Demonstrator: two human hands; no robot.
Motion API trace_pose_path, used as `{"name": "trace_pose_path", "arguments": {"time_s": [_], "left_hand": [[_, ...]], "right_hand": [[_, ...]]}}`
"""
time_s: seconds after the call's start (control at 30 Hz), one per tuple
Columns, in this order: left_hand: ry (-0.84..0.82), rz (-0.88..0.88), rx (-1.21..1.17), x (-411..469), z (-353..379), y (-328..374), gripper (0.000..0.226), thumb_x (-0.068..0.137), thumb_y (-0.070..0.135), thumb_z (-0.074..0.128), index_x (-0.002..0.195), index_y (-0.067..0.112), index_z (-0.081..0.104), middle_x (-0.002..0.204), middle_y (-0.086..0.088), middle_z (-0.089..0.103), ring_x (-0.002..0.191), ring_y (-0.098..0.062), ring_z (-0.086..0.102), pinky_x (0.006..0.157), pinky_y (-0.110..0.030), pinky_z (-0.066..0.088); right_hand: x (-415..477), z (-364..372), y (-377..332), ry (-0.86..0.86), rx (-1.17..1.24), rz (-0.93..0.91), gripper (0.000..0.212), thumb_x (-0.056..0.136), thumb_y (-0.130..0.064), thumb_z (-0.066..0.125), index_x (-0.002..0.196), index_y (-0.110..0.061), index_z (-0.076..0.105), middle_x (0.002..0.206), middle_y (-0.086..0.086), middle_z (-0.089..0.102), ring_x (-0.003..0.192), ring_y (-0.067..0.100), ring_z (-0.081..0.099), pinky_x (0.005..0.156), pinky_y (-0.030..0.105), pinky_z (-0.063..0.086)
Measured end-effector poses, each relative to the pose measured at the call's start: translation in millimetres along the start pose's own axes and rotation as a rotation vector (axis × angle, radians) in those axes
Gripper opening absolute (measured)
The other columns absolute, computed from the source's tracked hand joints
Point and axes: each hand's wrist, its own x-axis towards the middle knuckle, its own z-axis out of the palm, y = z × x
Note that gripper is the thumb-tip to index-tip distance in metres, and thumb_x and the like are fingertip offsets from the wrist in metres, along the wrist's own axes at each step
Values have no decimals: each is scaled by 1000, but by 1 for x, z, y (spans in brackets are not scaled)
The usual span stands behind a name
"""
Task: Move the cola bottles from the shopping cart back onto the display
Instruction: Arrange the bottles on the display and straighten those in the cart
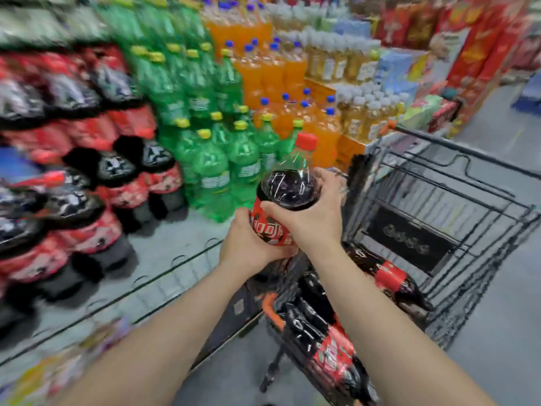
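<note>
Clearly, from the head view, both hands grasp one cola bottle (289, 186), held tilted above the near corner of the shopping cart (409, 238) and beside the display platform (164, 259). The left hand (248, 244) wraps the labelled belly; the right hand (313, 215) curls over the shoulder. More cola bottles (392, 276) lie in the cart.

I judge the risks to be the smooth plastic slipping in the grip, or the base toppling the standing green soda bottles (210, 171) or the shelved cola (117, 177) when it is set down.

The red label carries white script, partly covered and unreadable. The marks on the cart's dark panel are blurred too.
</note>
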Motion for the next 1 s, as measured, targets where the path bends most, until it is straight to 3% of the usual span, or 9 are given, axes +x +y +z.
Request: {"name": "trace_pose_path", "arguments": {"time_s": [0.23,0.47,0.63,0.7,0.8,0.9,1.0], "left_hand": [[199,-86,13,-5,-107,-45,90,31,60,88,98,29,37,95,13,59,90,-14,61,79,-39,52],[322,-28,-140,36,-186,-96,89,36,47,93,103,29,38,94,19,52,95,-12,59,84,-36,51],[240,-2,-341,62,-209,-151,85,43,37,95,112,24,46,105,14,59,97,-1,62,89,-31,51],[164,-104,-464,63,-207,-169,90,43,48,92,119,24,50,117,7,64,106,-8,64,95,-39,51],[-62,-587,-514,65,-196,-186,125,41,74,79,143,23,29,135,1,53,116,-21,57,86,-38,51],[-163,-818,-605,79,-183,-199,112,65,64,74,148,16,16,134,-12,55,95,-21,62,86,-35,54],[-211,-901,-874,93,-177,-207,102,80,50,68,151,21,1,135,-20,52,92,-25,64,88,-39,53]], "right_hand": [[-23,85,-76,-170,38,-89,98,50,-50,88,131,-33,36,125,-9,47,117,10,51,97,34,45],[-18,188,-123,-210,82,-181,100,48,-49,89,132,-31,38,130,-8,48,123,10,47,100,34,43],[-9,242,-122,-271,48,-210,94,48,-48,89,128,-34,41,123,-15,51,116,9,52,92,25,41],[-6,256,-116,-316,27,-215,95,46,-50,88,127,-36,41,124,-15,54,114,8,54,94,31,46],[1,279,-103,-391,-7,-215,93,45,-50,87,125,-38,41,124,-14,56,113,7,56,95,34,47],[11,299,-85,-474,-5,-212,91,46,-47,88,123,-39,41,122,-15,56,110,6,56,91,30,46],[21,320,-68,-578,-3,-215,88,49,-40,89,122,-37,42,120,-15,56,108,5,56,87,26,43]]}}
